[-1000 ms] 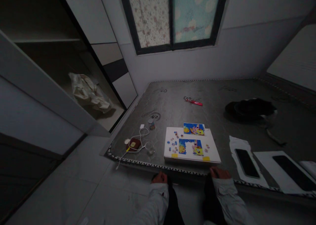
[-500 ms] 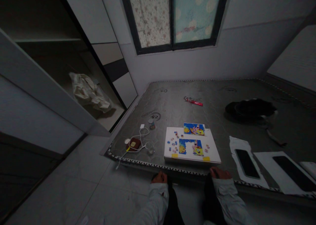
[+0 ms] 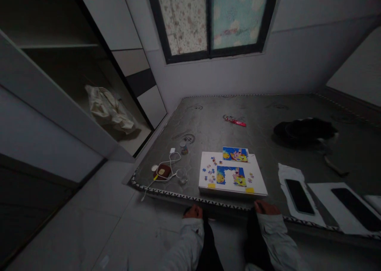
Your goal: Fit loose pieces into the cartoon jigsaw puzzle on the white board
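Note:
My left hand [image 3: 194, 212] rests on my left knee, fingers curled closed, with nothing visible in it. On my right knee lies my right hand [image 3: 267, 207], also closed, near the mattress edge. In front of both hands is a white box [image 3: 255, 176] with yellow tape on its near edge. On its top sits a partly joined jigsaw puzzle [image 3: 220, 175] with an open gap in the middle. Loose puzzle pieces [image 3: 212, 172] are scattered to its left, a few more to its right. A picture card [image 3: 235, 154] of the same cartoon lies at the box's far edge.
The grey mattress [image 3: 208, 132] holds a brown case [image 3: 162, 172] with a white cable, a small jar [image 3: 183, 147], a clear glass [image 3: 182, 177], a red packet [image 3: 235, 121], a black bag [image 3: 306, 132] and two phones [image 3: 299, 195] on white sheets. An open wardrobe [image 3: 110, 108] stands left.
The view has shifted slightly, so things on the mattress appear a little further right. Both hands stay on the knees, and the puzzle looks the same.

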The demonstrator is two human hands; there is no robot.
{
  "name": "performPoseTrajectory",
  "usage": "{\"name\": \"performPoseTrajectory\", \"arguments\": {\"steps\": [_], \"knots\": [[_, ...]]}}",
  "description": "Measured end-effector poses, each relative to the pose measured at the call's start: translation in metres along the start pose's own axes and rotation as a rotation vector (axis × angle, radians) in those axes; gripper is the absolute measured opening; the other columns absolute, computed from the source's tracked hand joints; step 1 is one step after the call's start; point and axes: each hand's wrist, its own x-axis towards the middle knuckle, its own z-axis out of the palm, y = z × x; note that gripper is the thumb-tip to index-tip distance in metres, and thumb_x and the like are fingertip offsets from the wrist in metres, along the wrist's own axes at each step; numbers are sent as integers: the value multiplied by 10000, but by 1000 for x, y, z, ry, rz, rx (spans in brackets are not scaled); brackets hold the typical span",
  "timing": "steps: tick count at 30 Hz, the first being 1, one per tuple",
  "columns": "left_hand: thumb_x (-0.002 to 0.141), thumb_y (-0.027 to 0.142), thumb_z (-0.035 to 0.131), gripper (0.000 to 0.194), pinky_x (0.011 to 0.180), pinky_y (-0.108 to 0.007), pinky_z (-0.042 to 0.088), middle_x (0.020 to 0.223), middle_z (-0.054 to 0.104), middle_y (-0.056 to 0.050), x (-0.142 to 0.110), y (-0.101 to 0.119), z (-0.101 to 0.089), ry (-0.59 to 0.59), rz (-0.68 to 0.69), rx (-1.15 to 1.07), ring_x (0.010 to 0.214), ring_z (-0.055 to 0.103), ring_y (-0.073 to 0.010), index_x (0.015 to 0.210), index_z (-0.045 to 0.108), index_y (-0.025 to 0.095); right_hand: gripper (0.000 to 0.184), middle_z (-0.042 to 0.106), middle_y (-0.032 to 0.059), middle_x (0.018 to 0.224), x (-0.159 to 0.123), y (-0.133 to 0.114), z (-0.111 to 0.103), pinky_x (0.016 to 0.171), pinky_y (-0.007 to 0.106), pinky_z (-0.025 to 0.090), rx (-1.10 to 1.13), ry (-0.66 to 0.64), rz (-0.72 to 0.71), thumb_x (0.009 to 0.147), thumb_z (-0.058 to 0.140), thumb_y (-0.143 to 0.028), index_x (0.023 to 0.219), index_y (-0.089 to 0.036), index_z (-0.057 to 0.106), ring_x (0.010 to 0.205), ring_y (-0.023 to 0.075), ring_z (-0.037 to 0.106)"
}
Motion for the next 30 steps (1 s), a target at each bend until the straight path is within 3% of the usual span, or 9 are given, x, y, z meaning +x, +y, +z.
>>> {"name": "performPoseTrajectory", "arguments": {"steps": [3,9,13,16,21,30], "knots": [[1145,277,611,272,777,-301,429,927,823,-34,2,-4,4,2,24,-17,907,748,-199,902,732,255,526,851,211,892,-1,4,2,841,492,566,6,-5,-22,1128,457,-447,977,-126,844,802,345,817],[1143,318,613,261,763,-301,416,933,808,-24,6,-13,8,-14,86,-9,900,745,-185,929,746,252,419,876,165,938,2,0,-3,873,522,577,52,-19,56,1073,488,-426,945,-233,837,849,362,829],[1141,290,592,271,752,-295,408,915,796,-36,4,-10,4,-8,90,-33,881,725,-181,908,719,236,455,866,192,910,4,-8,-7,866,560,569,59,-49,62,1082,453,-444,906,-252,826,843,411,826],[1122,268,609,299,756,-295,419,898,795,-40,2,-5,1,-1,52,-41,891,731,-198,827,648,245,499,864,182,898,4,-7,-6,868,522,565,18,-29,22,1112,432,-470,932,-240,836,827,380,823],[1112,274,620,322,762,-291,426,876,786,-27,2,-4,0,14,42,-32,902,748,-202,792,592,252,501,881,117,907,-2,8,5,874,432,545,-42,-47,-44,1135,410,-428,970,-229,839,811,277,812],[1098,237,631,354,704,-285,364,881,803,-26,4,1,-10,-49,24,-60,844,714,-181,750,567,240,419,851,69,782,1,39,32,700,375,511,34,-16,-133,1044,515,-427,856,-266,853,672,236,755]]}}
